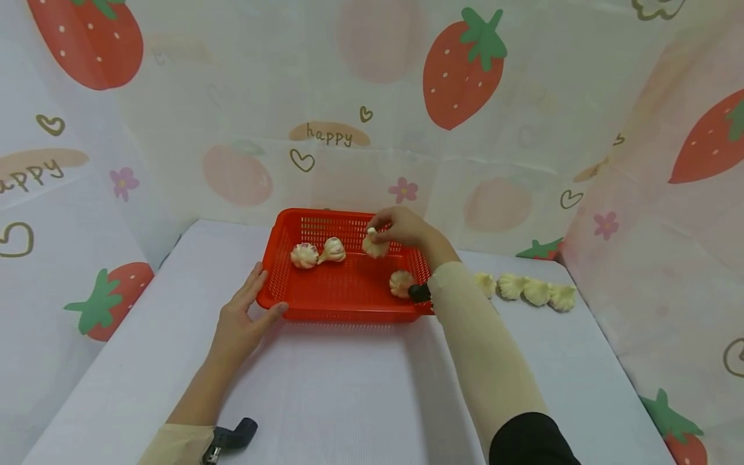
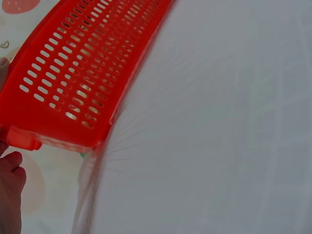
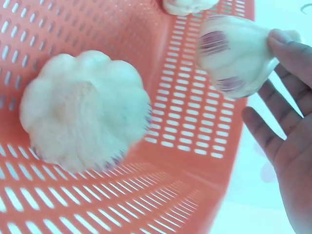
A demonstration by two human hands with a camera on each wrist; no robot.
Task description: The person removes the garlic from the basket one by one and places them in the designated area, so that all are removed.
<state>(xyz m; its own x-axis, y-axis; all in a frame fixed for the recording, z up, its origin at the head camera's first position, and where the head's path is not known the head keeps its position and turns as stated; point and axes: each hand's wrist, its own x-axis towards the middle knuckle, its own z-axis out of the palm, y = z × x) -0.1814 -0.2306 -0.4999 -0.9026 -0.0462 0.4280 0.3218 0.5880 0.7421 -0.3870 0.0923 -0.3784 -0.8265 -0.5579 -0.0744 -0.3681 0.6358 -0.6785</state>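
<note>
In the head view, a red plastic basket (image 1: 343, 309) with slotted walls stands on the white table. My left hand (image 1: 239, 323) holds its left front corner, thumb and fingers spread along the rim; the left wrist view shows curled fingers (image 2: 12, 170) by the basket's lip. My right hand (image 1: 407, 229) pinches a garlic bulb (image 1: 374, 245) by its stem over the basket's back right part; purple streaks mark that bulb (image 3: 234, 56) in the right wrist view. Inside, two garlic bulbs lie at the left (image 1: 304, 256), and another garlic bulb (image 1: 401, 283) sits at the front right.
Right of the basket, several pale garlic bulbs (image 1: 536, 292) lie in a row on the white table (image 1: 349, 387), partly hidden by my right sleeve. Strawberry-print cloth (image 1: 360, 174) hangs behind the table and at both sides.
</note>
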